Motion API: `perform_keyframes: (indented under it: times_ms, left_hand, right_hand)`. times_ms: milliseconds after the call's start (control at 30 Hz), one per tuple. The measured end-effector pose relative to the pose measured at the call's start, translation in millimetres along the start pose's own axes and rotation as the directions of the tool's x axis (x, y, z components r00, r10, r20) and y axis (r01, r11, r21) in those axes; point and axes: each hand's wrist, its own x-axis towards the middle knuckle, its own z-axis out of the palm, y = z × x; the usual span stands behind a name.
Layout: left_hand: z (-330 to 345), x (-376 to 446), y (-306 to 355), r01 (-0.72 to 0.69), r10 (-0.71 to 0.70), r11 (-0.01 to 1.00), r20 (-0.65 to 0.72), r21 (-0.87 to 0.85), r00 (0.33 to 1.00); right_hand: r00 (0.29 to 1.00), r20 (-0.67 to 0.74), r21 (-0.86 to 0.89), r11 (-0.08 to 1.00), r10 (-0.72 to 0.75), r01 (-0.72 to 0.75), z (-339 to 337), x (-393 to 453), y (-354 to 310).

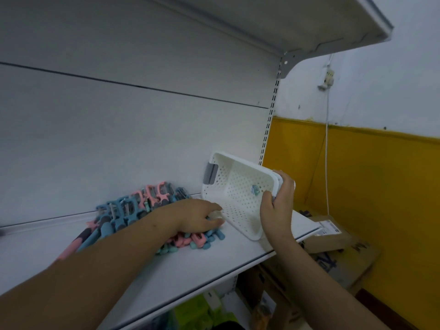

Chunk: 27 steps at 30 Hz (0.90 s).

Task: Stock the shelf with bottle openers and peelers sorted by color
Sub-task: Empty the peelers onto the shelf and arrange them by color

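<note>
A mixed heap of plastic kitchen tools lies on the white metal shelf [209, 265], against its white back panel [119, 129]. Toward the back of the heap sit the blue and pink peelers with dark grey grips [133, 208], blue ones mostly to the left, pink ones just behind and to the right. Toward the front edge of the heap lie the small blue, pink and teal bottle openers [195, 241], jumbled together with the colours mixed.

The left hand [197, 217] reaches in over the heap, palm down, its fingers bent and resting on the small pieces next to the basket's mouth; whether it actually grips any of them cannot be told.

Just to the right, a white perforated plastic basket with a grey handle [238, 194] is tipped on its side on the shelf, its open mouth facing the heap and its lower rim touching the shelf. The right hand [278, 201] holds it by the upper right rim, fingers and thumb curled round the edge.

Above hangs another white shelf [309, 27] on a grey bracket. To the right stands a wall, white above and yellow below [381, 186], with a white cord running down it. Brown cardboard boxes [338, 248] sit beyond the shelf's right end, lower down.
</note>
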Motion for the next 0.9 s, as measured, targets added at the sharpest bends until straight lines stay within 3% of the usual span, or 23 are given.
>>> perform_keyframes:
  times_ms: [167, 267, 333, 533, 600, 733, 833, 900]
  left_hand:
    - [0, 13, 23, -0.042, 0.042, 0.999, 0.007, -0.022, 0.999]
    - [4, 23, 44, -0.021, 0.018, 0.997, -0.041, -0.071, 0.999]
    - [10, 33, 62, -0.015, -0.006, 0.98, -0.102, -0.2, 0.995]
    - [49, 78, 103, -0.082, -0.107, 0.801, -0.276, -0.593, 0.955]
    - [59, 88, 110, -0.135, -0.153, 0.739, -0.359, -0.661, 0.921]
    - [65, 102, 113, -0.175, -0.186, 0.73, -0.438, -0.66, 0.879]
    - [62, 111, 114, -0.144, -0.184, 0.743, -0.406, -0.654, 0.895]
    - [57, 111, 111, -0.136, -0.148, 0.74, -0.357, -0.659, 0.922]
  right_hand:
    - [0.954, -0.14, 0.082, 0.964, 0.264, -0.254, -15, 31, 6]
    - [0.804, -0.197, 0.225, 0.824, 0.561, -0.52, -26, 59, 20]
    - [0.697, -0.186, 0.256, 0.719, 0.693, -0.647, -34, 73, 34]
    - [0.56, -0.031, -0.005, 0.561, 0.828, -0.828, -56, 75, 80]
    - [0.561, -0.01, -0.05, 0.56, 0.828, -0.827, -56, 78, 86]
    - [0.54, -0.07, -0.071, 0.536, 0.839, -0.841, -53, 92, 95]
    - [0.681, -0.268, -0.257, 0.63, 0.682, -0.732, -53, 98, 95]
    - [0.757, -0.301, -0.424, 0.629, 0.581, -0.651, -54, 101, 91]
